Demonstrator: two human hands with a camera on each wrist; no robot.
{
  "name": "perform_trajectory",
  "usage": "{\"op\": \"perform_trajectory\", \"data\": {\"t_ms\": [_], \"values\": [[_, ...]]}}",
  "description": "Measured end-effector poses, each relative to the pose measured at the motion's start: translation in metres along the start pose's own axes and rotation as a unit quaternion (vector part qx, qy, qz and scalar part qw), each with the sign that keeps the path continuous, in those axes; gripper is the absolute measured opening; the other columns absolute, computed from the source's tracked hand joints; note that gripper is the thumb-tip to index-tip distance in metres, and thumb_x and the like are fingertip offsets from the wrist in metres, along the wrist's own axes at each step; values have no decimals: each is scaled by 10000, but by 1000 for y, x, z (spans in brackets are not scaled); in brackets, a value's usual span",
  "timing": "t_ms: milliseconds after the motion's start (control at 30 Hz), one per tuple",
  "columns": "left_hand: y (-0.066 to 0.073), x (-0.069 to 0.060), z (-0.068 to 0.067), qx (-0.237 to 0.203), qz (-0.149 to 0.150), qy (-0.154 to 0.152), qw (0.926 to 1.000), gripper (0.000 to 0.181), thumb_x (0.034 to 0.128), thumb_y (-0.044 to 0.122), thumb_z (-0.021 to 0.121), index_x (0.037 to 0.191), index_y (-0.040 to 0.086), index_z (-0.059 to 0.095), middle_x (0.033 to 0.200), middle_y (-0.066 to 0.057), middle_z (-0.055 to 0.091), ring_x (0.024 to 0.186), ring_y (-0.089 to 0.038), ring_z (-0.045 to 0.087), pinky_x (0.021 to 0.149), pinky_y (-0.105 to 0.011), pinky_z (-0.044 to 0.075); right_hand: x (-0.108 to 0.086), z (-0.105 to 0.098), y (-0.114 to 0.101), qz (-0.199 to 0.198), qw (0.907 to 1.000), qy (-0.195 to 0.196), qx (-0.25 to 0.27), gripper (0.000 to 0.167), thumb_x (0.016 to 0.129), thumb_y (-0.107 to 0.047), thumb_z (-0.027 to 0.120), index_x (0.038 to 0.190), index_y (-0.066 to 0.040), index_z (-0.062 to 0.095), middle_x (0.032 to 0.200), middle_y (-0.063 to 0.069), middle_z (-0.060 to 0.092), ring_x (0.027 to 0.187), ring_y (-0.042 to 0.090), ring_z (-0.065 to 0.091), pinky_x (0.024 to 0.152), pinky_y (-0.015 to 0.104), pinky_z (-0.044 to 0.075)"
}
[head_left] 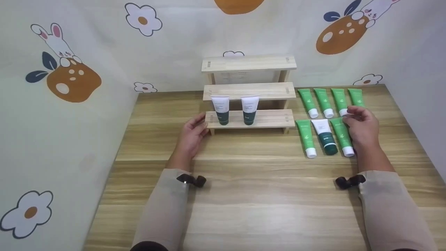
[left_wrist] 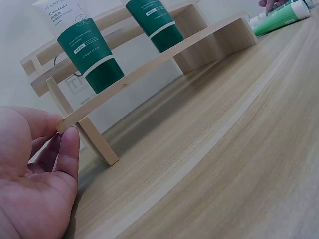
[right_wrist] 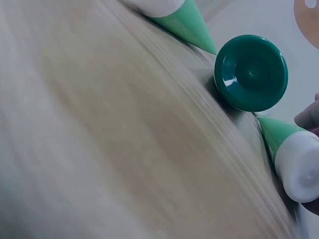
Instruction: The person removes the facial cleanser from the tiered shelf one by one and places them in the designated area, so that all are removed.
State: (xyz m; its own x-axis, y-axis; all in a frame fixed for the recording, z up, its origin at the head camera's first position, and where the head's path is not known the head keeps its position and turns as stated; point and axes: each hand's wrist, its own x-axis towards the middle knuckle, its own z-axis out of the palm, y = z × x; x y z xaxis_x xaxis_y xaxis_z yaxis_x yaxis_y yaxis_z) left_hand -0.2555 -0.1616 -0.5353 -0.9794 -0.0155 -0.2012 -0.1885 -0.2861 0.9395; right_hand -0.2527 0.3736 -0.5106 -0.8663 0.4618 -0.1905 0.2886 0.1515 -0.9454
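Observation:
My left hand (head_left: 192, 136) grips the left end of the lowest step (head_left: 268, 119) of a wooden stand; in the left wrist view, thumb and fingers (left_wrist: 67, 149) pinch its corner. Two white-and-dark-green tubes (head_left: 222, 109) (head_left: 249, 109) stand upright on that step, caps down. At the right, my right hand (head_left: 366, 130) is curled round a green tube (head_left: 342, 135), fingertips at its upper part. Fingertips (right_wrist: 309, 117) show beside this green tube (right_wrist: 280, 133) in the right wrist view; the palm side is hidden. Left of it lies a white-and-dark-green tube (head_left: 324, 136).
Another green tube (head_left: 305, 136) lies at the left of the lower row. Several green tubes (head_left: 323, 101) lie in a row behind, white caps toward me. The stand's middle step (head_left: 268, 90) and top step (head_left: 249, 63) rise before a patterned backdrop (head_left: 174, 52).

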Motion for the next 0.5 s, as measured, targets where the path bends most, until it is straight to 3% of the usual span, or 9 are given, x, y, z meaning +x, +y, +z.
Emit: {"op": "perform_trajectory", "data": {"t_ms": [233, 367, 500], "values": [[2, -1, 1, 19, 12, -12, 10000, 475, 1053, -11, 595, 1524, 32, 556, 1529, -148, 578, 1116, -116, 654, 879, -194, 578, -1, -2, 1, -334, 9936, 93, 1073, 366, 939, 54, 733, 1278, -82, 706, 1138, -75, 681, 1021, 60, 639, 813, 94, 544], [2, -1, 2, 29, 7, 12, 10000, 470, 1050, -9, 597, 1517, 34, 564, 1522, -140, 585, 1106, -109, 659, 877, -196, 582, -1, -2, 1, -287, 9932, 70, 1125, 362, 945, 45, 736, 1279, -92, 706, 1149, -80, 682, 1030, 55, 636, 806, 85, 546], [1, -1, 1, 24, 32, -3, 10000, 475, 1053, -11, 588, 1525, 27, 554, 1529, -143, 578, 1089, -104, 663, 870, -198, 583, 0, 0, 1, -202, 9961, 16, 859, 354, 970, 1, 731, 1302, -117, 700, 1174, -101, 673, 1078, 45, 611, 823, 90, 536]]}}
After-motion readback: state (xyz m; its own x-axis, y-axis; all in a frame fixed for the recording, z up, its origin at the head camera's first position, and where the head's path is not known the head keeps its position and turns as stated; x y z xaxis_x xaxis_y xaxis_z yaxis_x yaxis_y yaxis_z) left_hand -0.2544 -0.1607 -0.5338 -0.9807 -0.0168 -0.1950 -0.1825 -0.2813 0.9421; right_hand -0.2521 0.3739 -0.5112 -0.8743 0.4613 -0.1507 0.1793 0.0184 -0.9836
